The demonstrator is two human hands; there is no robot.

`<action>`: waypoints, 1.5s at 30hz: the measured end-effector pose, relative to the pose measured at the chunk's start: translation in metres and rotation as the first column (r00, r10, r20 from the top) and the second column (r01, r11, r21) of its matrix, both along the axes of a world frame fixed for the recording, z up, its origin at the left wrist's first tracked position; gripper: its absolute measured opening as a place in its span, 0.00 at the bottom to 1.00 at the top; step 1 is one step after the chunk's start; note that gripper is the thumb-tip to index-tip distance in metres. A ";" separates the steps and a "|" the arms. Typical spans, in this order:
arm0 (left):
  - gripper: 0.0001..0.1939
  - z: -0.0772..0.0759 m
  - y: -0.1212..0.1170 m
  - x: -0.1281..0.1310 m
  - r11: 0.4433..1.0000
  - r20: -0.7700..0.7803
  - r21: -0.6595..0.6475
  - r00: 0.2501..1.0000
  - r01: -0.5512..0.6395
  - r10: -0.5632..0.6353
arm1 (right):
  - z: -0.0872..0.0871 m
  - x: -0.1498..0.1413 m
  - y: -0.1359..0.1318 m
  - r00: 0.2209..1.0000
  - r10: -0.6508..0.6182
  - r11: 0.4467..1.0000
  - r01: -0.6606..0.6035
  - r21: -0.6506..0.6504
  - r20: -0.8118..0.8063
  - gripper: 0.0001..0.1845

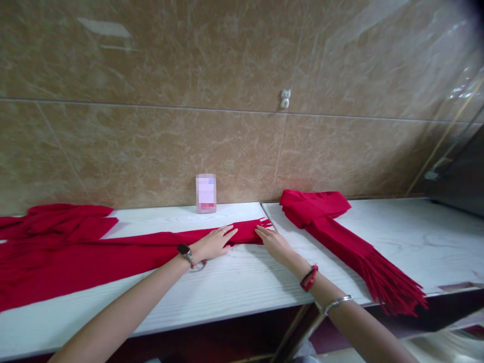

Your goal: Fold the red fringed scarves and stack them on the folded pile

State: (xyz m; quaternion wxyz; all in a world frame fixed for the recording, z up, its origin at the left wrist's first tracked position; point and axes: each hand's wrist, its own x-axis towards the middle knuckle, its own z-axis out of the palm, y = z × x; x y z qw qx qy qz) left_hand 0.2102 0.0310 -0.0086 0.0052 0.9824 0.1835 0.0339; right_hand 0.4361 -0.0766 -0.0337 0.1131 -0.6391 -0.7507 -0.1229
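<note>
A long red scarf (151,247) stretches across the white tabletop, spread wide on the left and narrowed to a folded strip toward the middle. My left hand (214,243) lies on that strip, palm down, with its fingers stretched to the right. At the fringed end, my right hand (275,243) rests with fingers extended on the cloth. A small gap of red fabric shows between the two hands. To the right lies a second red scarf (336,237), folded over at its back end, its fringe hanging at the table's front edge.
A bunched heap of red cloth (68,219) lies at the back left. Against the tiled wall (151,141) leans a phone (206,194) with a blurred screen. A white cat-shaped hook (285,99) is on the wall. A dark appliance (459,174) stands far right. Below the white tabletop (227,297) are open shelves.
</note>
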 end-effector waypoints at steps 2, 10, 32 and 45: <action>0.30 0.001 0.002 -0.016 0.999 -0.060 0.034 0.998 0.007 -0.004 | 0.002 0.004 0.000 1.000 0.022 1.000 -0.022 0.007 -0.003 0.26; 0.29 0.030 0.016 -0.028 0.974 -0.021 0.220 0.998 0.056 -0.053 | 0.009 0.020 -0.006 0.988 0.132 0.988 -0.137 0.066 0.084 0.27; 0.48 0.014 -0.016 -0.043 0.982 -0.092 -0.179 0.992 0.067 -0.085 | -0.005 0.017 -0.036 0.994 0.112 0.993 -0.111 0.047 -0.018 0.26; 0.14 0.014 -0.054 0.007 0.977 0.004 0.214 1.000 0.026 -0.027 | 0.000 0.014 -0.038 0.977 0.213 0.975 -0.212 0.068 -0.012 0.24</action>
